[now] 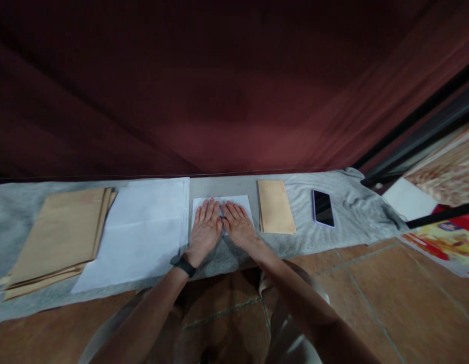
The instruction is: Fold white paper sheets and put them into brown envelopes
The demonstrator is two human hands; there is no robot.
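A small white sheet of paper is lying directly beneath a person's two bare hands, on a grey cloth. The left hand is pressing on its left part and the right hand on its right part. Both hands are lying palm down, fingers stretched out straight and angling slightly inward, thumbs nearly meeting; neither is gripping anything. A dark watch is circling the left wrist.

The small sheet is looking plain, flat and rectangular, its far edge and corners showing beyond the fingers. A darker patch is showing between the thumbs, too small to make out. The sheet's long axis is running left to right across the person's front, with its short sides pointing away from the body.

Just to the left, larger white sheets are lying overlapped, and beyond them a pile of large brown envelopes is resting. Just to the right, narrower brown envelopes are lying lengthwise away from the person, and farther right a phone is showing a dark screen. A dark red curtain is hanging behind.
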